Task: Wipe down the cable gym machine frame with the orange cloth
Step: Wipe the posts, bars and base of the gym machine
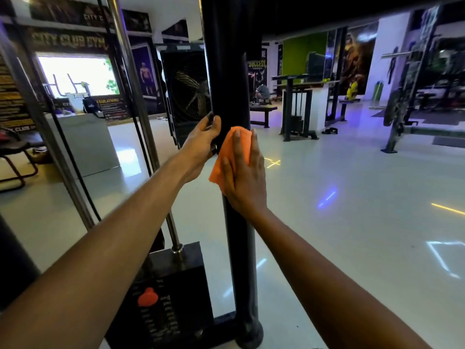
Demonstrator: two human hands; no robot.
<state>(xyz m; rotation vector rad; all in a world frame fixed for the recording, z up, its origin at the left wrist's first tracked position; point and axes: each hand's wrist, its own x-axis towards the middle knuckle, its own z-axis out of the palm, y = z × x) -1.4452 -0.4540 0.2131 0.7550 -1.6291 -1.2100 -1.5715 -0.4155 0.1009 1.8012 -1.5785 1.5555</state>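
Gym floor [352, 197], pale and glossy, surrounds the black upright post [230, 71] of the cable machine frame. Left of the post: a chrome guide rod [141, 127], a black cable [75, 167], and the weight stack [171, 293] with a red-orange pin knob [148, 297]. Behind the post stands a large fan [188, 89]; benches and racks appear blurred beyond. Left hand [201, 144] curls around the post's left edge. Right hand [245, 177], fingers straight, presses the orange cloth [226, 157] flat against the post.
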